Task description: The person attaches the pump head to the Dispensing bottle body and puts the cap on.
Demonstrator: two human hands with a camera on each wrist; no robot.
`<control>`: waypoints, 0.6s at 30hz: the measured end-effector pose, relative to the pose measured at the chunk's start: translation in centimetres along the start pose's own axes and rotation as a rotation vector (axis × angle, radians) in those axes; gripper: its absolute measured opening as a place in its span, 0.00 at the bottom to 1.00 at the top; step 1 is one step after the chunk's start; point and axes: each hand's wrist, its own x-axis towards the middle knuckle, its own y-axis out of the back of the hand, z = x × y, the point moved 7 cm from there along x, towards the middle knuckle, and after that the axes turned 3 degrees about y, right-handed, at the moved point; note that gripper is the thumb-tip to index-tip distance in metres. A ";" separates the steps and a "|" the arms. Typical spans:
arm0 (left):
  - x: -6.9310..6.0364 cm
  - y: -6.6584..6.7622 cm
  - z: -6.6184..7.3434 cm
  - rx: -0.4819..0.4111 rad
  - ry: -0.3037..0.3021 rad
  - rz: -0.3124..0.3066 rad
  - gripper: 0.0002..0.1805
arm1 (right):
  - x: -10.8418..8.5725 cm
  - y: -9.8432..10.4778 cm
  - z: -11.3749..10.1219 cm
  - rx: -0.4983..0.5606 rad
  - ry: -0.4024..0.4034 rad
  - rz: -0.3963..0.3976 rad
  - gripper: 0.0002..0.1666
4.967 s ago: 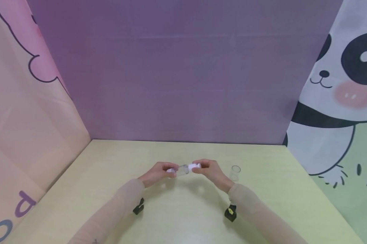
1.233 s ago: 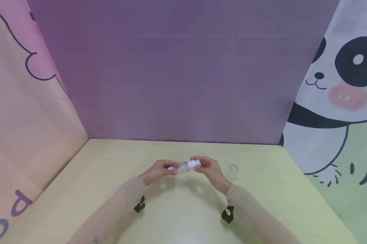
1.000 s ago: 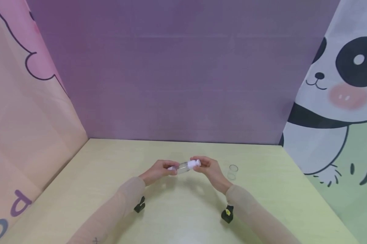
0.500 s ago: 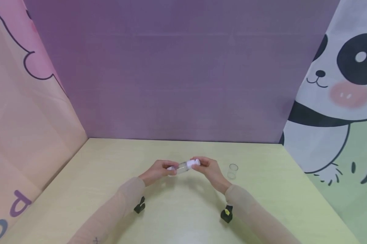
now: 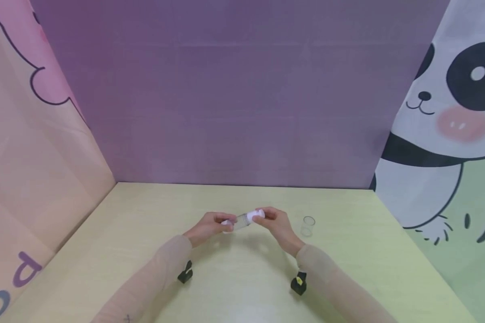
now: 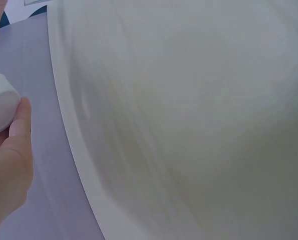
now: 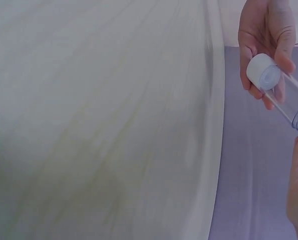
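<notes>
The left hand [image 5: 209,226] pinches the white base [image 5: 227,225] of a small clear bottle [image 5: 241,221] between thumb and fingers. The right hand [image 5: 279,226] pinches the white top [image 5: 255,216] at the other end. The bottle is held between the hands, above the pale wooden table [image 5: 238,287], lying at a slant, white top higher. A clear cylindrical cover [image 5: 307,227] stands on the table, right of the right hand and apart from it. A purple backdrop [image 5: 242,98] hangs behind the table.

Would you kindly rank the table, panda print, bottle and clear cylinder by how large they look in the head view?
1. Table
2. Panda print
3. Bottle, though partly covered
4. Clear cylinder
</notes>
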 end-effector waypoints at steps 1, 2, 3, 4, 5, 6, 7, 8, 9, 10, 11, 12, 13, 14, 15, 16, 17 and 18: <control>0.0 0.0 0.0 0.000 0.002 0.001 0.17 | -0.1 0.0 -0.1 -0.002 -0.007 0.003 0.21; 0.1 0.0 0.0 0.002 0.004 0.002 0.17 | -0.1 0.0 -0.2 -0.008 -0.013 0.006 0.20; 0.1 0.0 0.0 -0.002 0.004 0.001 0.17 | -0.4 0.0 -0.6 -0.018 -0.011 0.013 0.20; 0.1 -0.1 0.0 -0.003 0.005 0.001 0.17 | -0.7 0.0 -1.0 -0.029 -0.013 0.020 0.20; 0.1 -0.1 0.1 0.000 0.002 0.001 0.17 | -0.9 -0.1 -1.4 -0.035 -0.015 0.025 0.19; 0.1 -0.1 0.1 -0.002 0.001 0.000 0.17 | -1.2 -0.1 -1.8 -0.042 -0.017 0.031 0.19; 0.2 -0.1 0.0 -0.003 -0.001 0.000 0.18 | -1.6 -0.2 -2.4 -0.048 -0.017 0.037 0.18; 0.2 -0.1 0.1 -0.007 -0.002 -0.001 0.18 | -1.5 -0.2 -2.3 -0.050 -0.014 0.041 0.19; 0.2 -0.1 0.1 -0.011 -0.003 -0.002 0.18 | -1.5 -0.2 -2.2 -0.051 -0.014 0.045 0.19; 0.2 -0.1 0.0 -0.011 -0.002 -0.002 0.18 | -1.2 -0.1 -1.8 -0.047 -0.019 0.047 0.19; 0.2 -0.1 0.0 -0.014 -0.003 -0.005 0.18 | -1.0 -0.1 -1.4 -0.041 -0.019 0.048 0.20; 0.1 -0.1 0.0 -0.017 0.002 -0.004 0.18 | -0.8 0.0 -1.0 -0.034 -0.017 0.048 0.20; 0.1 -0.1 0.0 -0.016 0.000 -0.005 0.18 | -0.5 0.0 -0.5 -0.027 -0.015 0.048 0.21; 0.0 -0.1 0.1 -0.015 0.000 -0.007 0.18 | -0.1 0.1 0.0 -0.021 -0.013 0.047 0.21; 0.0 -0.1 0.1 -0.014 0.000 -0.009 0.18 | -0.2 0.1 0.0 -0.019 -0.014 0.047 0.21; 0.0 -0.1 0.1 -0.014 -0.002 -0.013 0.18 | -0.2 0.1 0.0 -0.013 -0.013 0.046 0.21; 0.0 -0.2 0.1 -0.012 -0.003 -0.015 0.18 | -0.2 0.1 0.1 -0.008 -0.014 0.046 0.21; 0.0 -0.2 0.1 -0.009 -0.005 -0.018 0.18 | -0.2 0.1 0.1 -0.009 -0.015 0.045 0.20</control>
